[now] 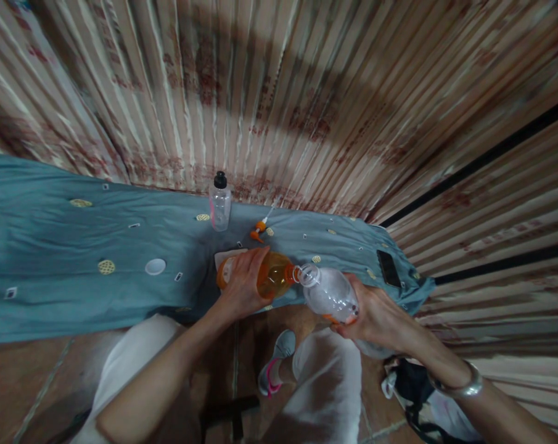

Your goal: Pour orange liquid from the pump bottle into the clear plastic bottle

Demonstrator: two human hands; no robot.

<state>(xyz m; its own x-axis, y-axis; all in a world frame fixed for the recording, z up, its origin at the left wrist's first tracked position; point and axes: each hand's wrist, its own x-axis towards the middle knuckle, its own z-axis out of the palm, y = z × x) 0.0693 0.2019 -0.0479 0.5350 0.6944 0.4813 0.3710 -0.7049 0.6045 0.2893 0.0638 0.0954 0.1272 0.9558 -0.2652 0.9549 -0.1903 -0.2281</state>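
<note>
Near the frame's center, the left hand's fingers [259,258] are clamped around a tilted orange bottle [275,275]. Its mouth meets or nearly meets that of a clear plastic bottle [329,291], gripped by the right hand's fingers [355,296]. An orange pump dispenser [259,230] lies above them on blue patterned fabric [135,246].

The light is rather dim and a little uneven. Soft dark shadows fall on the curtain [279,92] and around the hands [244,280]. Small glare shines on the clear bottle [332,293]. Details look slightly blurred, and the edges are stretched.
</note>
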